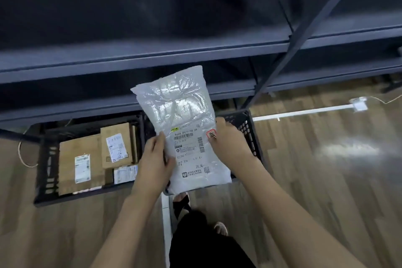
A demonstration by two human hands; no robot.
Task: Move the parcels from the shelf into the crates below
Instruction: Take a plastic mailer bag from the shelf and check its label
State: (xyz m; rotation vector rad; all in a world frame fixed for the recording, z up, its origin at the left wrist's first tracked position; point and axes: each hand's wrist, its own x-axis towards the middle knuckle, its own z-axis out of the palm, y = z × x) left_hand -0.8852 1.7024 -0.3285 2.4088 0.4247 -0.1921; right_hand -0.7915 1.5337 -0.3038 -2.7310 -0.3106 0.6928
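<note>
The left hand [155, 159] is gripping the lower left edge of a white, soft plastic mailer bag [185, 124], with the thumb lying on its front and the fingers curled behind it. The right hand [228, 140] is pinching the right edge, close to a small red stamp [211, 134]. So both hands are holding the same parcel, one on each side, and neither is clearly nearer to it.

The bag is hanging in the air between the hands. Its long axis is running from about 6 o'clock, near the person, to 12 o'clock, toward the dark grey metal shelf [152, 59]. The upper end is standing free above the hands, in front of the shelf edge.

The black plastic lattice crate on the right [250, 135] is lying directly under and behind the bag, so I judge the coming move is mostly straight down. The black plastic crate on the left [46, 159], at 9 o'clock from the hands, is already holding brown cardboard boxes [80, 161] with white labels.

On the bag a printed shipping label [189, 154] is facing the camera. I can read "862A 0177-00 69" over a barcode, and lower some characters like "607". The remaining print and the red stamp are too small to read.
</note>
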